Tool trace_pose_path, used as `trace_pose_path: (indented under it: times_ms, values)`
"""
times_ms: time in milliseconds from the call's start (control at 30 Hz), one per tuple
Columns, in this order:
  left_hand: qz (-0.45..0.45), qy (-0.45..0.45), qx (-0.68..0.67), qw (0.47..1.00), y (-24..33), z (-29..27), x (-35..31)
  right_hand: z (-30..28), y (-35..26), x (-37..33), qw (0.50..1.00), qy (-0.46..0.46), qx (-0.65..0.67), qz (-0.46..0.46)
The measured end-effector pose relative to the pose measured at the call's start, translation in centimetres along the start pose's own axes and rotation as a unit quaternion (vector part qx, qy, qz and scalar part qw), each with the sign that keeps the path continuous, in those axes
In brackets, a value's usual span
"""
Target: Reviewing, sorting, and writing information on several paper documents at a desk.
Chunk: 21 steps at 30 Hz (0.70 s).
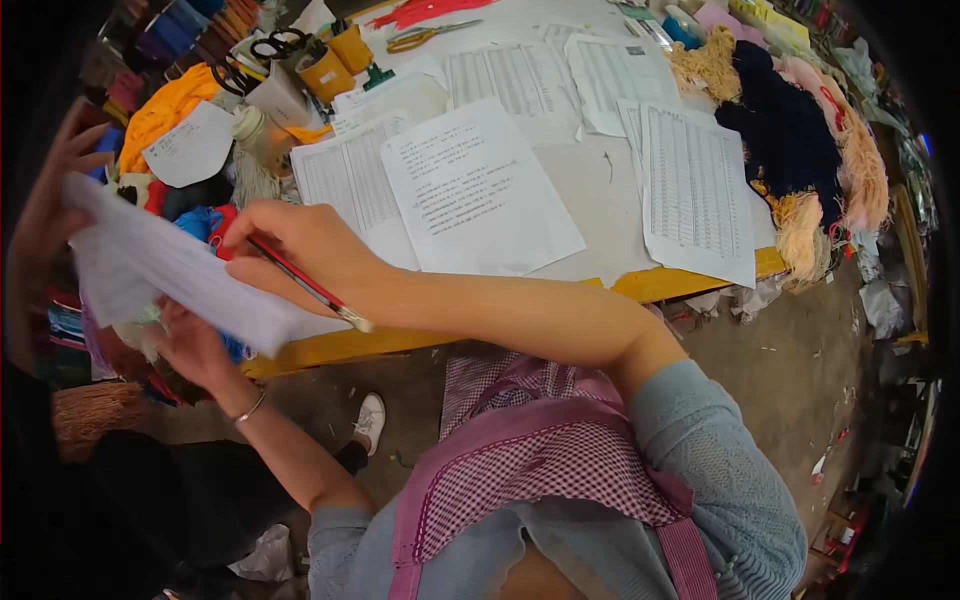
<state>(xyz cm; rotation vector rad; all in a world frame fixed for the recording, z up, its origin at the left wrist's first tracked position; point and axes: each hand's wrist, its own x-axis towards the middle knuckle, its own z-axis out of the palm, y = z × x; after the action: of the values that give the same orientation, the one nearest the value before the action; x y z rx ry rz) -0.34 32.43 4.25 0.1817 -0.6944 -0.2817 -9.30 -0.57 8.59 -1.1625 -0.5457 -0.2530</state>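
Observation:
My right hand (315,245) is closed around a red-and-black striped pencil (305,278), its fingertips over the right part of a white sheet of paper (185,265). The sheet is tilted and smeared by motion above the table's left corner. Just below it is my left hand (195,345), fingers raised against the sheet's lower edge; blur and the paper hide whether they grip it. From the left, another person's hand (60,190) reaches to the sheet's upper end. A printed page (480,190) lies on the table beyond my right forearm.
On the white table (600,230) with a yellow edge lie more printed sheets (695,190), gold-handled scissors (425,38) and a bottle (255,135). Orange yarn (165,110) is piled at left, dark blue yarn (785,130) at right. The other person's shoe (370,420) is below.

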Motion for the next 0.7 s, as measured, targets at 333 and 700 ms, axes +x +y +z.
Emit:
trace_pose_path:
  times_ms: [333,700]
  values:
    - [-0.241,0.181,0.682,0.667,-20.4,-3.0,6.7,-13.6,-1.8,-11.5,0.944,0.099,-0.215,0.228]
    - [-0.292,0.217,0.646,0.671,-27.9,-6.1,11.0,-17.0,-2.9,-14.2,0.884,0.144,-0.33,0.299]
